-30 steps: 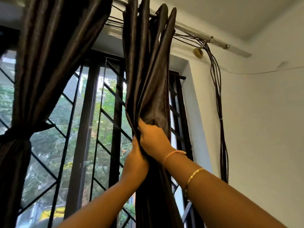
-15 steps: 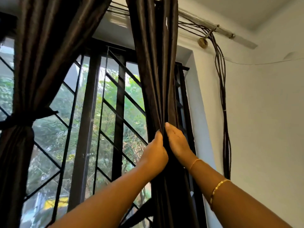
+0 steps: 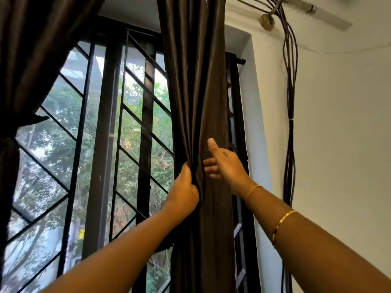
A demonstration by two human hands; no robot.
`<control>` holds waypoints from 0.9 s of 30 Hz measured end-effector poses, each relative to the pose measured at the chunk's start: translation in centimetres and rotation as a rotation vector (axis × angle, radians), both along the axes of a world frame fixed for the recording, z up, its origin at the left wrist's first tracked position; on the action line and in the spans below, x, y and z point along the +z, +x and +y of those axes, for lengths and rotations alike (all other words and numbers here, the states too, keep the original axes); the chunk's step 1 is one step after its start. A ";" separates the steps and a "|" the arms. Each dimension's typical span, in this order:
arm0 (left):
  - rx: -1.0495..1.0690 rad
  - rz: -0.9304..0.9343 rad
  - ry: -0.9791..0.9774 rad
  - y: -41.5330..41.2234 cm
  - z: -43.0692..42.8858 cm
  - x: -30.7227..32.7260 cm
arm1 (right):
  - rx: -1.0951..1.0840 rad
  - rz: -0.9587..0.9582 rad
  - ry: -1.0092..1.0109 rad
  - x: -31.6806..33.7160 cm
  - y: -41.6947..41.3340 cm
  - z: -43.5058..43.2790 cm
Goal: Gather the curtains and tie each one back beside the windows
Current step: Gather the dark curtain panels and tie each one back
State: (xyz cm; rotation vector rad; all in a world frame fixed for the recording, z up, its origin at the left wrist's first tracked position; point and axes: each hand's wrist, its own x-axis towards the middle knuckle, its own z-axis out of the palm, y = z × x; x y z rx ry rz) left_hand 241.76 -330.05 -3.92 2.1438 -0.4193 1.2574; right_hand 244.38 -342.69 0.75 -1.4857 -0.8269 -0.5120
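Window grille point(image 3: 105, 144) fills the view. Tied curtain point(image 3: 31, 60) hangs at the left edge, loose curtain point(image 3: 198, 92) bunched near the wall point(image 3: 338, 144). Left hand point(image 3: 185, 193) grips its folds; right hand point(image 3: 226, 163) is spread, thumb up, before the fabric.

1. A bundle of black cables point(image 3: 290, 123) runs down the right of the frame, lying against the wall and fanning out towards the top.
2. A small white tie point(image 3: 291, 119) cinches the bundle about halfway down.
3. A round brass fitting point(image 3: 267, 21) sits at the upper right, touching the cables.
4. A grey metal rod point(image 3: 330, 16) slants off just beside it.
5. A thin wire point(image 3: 359, 49) sags across the plain white wall point(image 3: 338, 134).
6. Green leafy trees point(image 3: 59, 102) show outdoors at centre left.
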 end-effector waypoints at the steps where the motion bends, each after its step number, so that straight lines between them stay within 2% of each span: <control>1: -0.013 -0.011 -0.014 0.1 0.3 -0.1 | -0.031 -0.020 -0.013 -0.5 0.4 -0.1; 3: -0.032 -0.009 -0.009 0.1 0.6 -0.6 | -0.032 -0.073 -0.034 -2.0 1.4 -0.1; 6: -0.028 0.030 -0.001 0.2 0.6 -1.6 | 0.101 -0.064 -0.020 -4.0 1.6 0.6; 10: 0.067 0.032 -0.027 0.4 0.1 -2.8 | -0.074 -0.148 -0.007 -6.2 2.1 1.5; 12: 0.085 0.054 -0.062 0.2 -0.1 -3.5 | 0.025 -0.050 0.104 -7.0 2.0 1.5; 14: 0.087 0.080 -0.081 0.1 -0.5 -4.3 | 0.235 0.118 0.189 -7.6 1.8 1.3; 16: 0.105 0.100 -0.101 0.1 -0.9 -5.2 | 0.349 0.221 0.204 -7.8 1.7 1.1; 21: 0.120 0.083 -0.097 0.0 -2.2 -6.1 | 0.308 0.104 0.033 -9.1 1.7 0.9; 27: 0.037 0.059 -0.093 -0.4 -3.4 -8.6 | 0.332 0.044 0.036 -10.4 1.5 1.0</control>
